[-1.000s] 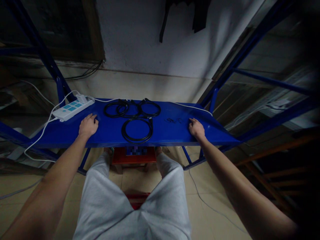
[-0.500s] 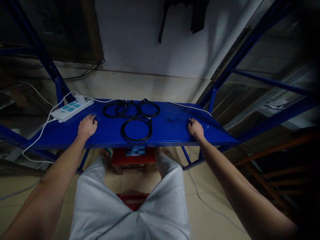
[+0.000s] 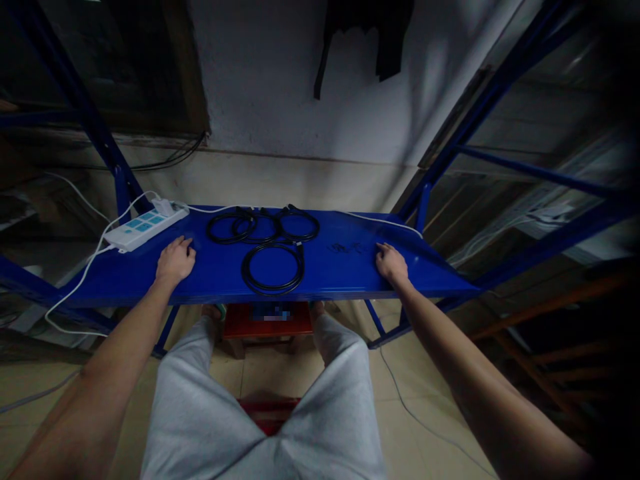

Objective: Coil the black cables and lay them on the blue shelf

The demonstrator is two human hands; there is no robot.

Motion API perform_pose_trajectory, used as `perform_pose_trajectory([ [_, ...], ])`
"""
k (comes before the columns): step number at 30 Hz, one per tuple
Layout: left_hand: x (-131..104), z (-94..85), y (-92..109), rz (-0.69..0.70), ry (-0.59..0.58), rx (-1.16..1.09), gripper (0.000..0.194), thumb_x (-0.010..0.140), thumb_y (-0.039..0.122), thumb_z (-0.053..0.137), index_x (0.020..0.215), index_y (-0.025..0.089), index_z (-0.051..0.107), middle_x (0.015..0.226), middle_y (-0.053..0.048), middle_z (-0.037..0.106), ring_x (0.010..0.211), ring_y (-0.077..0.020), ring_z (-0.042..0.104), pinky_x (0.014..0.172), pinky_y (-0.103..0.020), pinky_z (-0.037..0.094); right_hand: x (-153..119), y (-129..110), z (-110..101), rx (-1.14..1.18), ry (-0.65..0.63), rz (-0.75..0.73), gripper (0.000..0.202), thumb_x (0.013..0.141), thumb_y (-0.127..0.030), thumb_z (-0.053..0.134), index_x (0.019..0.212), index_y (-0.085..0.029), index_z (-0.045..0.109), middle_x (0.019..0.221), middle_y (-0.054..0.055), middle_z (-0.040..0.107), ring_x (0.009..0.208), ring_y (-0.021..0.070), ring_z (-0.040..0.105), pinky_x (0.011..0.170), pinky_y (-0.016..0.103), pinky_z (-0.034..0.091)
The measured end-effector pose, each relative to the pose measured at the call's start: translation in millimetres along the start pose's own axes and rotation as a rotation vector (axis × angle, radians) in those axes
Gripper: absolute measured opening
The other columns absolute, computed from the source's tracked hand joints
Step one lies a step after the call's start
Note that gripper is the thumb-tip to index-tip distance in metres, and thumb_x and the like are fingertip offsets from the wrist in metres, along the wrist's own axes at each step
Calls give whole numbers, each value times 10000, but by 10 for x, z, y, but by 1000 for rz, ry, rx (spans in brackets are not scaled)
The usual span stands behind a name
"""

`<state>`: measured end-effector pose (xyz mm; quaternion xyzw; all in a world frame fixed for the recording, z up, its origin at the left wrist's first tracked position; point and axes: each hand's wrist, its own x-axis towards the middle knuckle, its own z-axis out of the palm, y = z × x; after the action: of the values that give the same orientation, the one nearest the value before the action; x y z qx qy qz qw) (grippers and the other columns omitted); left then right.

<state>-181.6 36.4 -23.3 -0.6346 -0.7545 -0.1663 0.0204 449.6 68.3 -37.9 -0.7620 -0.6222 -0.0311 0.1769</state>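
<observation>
My left hand [image 3: 175, 260] rests palm down on the blue shelf [image 3: 340, 277], its fingers stretched out and holding nothing. It lies just right of a white power strip [image 3: 145, 228] with a plug in it. On the right side of the shelf, my right hand [image 3: 391, 263] rests with fingers loosely extended and nothing visible in it. Between the hands lie black coiled cables. One coil [image 3: 273, 290] is near the front edge, with a connector end at its upper right. Behind it, overlapping coils [image 3: 225, 240] sit in a row, the rightmost coil [image 3: 317, 230] included.
Dark scribble-like marks [image 3: 347, 248] show left of my right hand. A white cord [image 3: 385, 220] runs along the shelf's back. Blue uprights [image 3: 423, 207] frame both ends. Below stands a red stool [image 3: 235, 327] between my legs. A dark cloth [image 3: 390, 40] hangs on the wall.
The view has tilted up slightly, so the shelf and cables appear a little lower. Both hands stay on the shelf in about the same places; the coils have not moved.
</observation>
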Motion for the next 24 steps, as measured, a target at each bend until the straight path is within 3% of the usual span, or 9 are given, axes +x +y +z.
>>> perform_pose_trajectory([
  [24, 29, -70, 18, 5, -24, -8, 555, 925, 264, 426, 1445, 138, 573, 1558, -172, 486, 1412, -327, 487, 1189, -479, 383, -35, -43, -103, -18, -6, 9, 530, 970, -236, 379, 1447, -111, 575, 1546, 169, 496, 1393, 304, 509, 1186, 446, 393],
])
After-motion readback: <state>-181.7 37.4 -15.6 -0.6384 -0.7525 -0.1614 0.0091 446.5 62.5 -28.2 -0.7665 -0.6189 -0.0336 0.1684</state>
